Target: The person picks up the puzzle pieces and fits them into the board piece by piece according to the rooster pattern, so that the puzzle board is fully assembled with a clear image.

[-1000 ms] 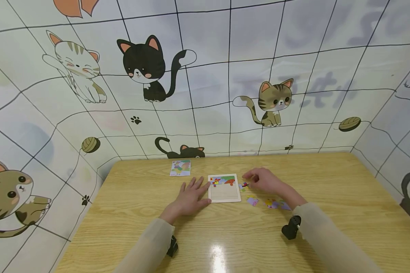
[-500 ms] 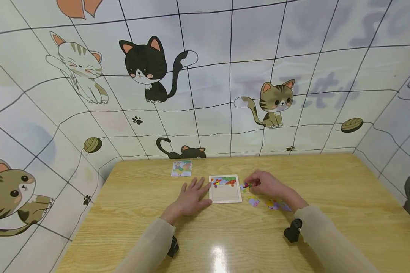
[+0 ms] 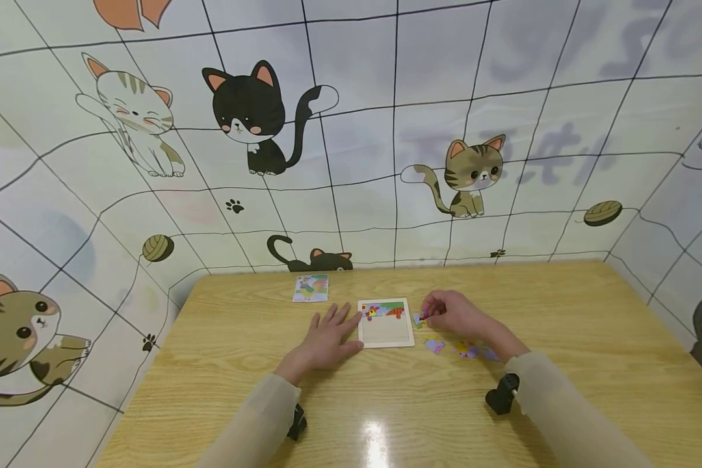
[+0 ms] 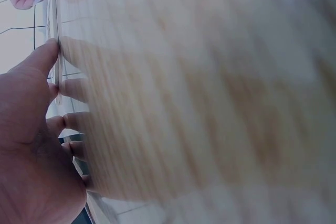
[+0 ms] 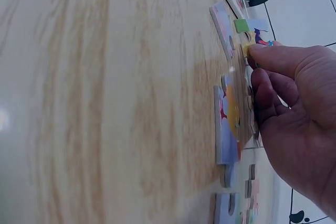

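Note:
A square puzzle tray with a pale frame holds joined coloured pieces along its far side; its near part is bare. My left hand lies spread beside it, thumb and a fingertip touching its left edge; in the left wrist view the hand rests its thumb against that edge. To the tray's right my right hand pinches a small colourful piece. The right wrist view shows the hand with thumb and fingers on the piece, other pieces lying close by.
Loose pieces lie right of the tray, with several more under and beside the right forearm. A square picture card lies at the back left of the wooden table. Behind stands a wall printed with cats.
My right hand has shifted slightly, and the piece at its fingertips has turned a little. The left hand stays at the tray's edge.

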Available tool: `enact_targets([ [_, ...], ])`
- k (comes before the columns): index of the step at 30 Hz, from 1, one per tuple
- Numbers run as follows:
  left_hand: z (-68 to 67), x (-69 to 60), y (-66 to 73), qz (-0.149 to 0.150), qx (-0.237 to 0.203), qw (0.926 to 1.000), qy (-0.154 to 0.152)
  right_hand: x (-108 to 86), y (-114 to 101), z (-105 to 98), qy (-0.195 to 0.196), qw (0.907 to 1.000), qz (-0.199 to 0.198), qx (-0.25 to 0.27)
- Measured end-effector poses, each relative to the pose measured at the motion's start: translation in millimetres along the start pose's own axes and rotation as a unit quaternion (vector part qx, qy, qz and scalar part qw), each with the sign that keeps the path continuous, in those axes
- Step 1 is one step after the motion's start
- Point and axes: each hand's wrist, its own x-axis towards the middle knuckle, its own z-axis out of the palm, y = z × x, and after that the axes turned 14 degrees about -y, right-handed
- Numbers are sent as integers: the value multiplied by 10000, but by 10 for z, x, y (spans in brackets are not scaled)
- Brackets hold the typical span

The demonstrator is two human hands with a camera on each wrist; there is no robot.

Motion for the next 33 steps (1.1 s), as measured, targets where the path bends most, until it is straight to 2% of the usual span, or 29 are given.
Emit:
enact_targets([
  [12,0,0,2,2,-38,10000,26,20,-81,12,412,9990,-46,-154],
  [20,-2,-11,14,1,-82,10000,55,95,-146,149,419,9983,-404,-42],
  [33,9,2,2,2,-40,10000,27,281,-278,402,580,9975,-388,-95],
])
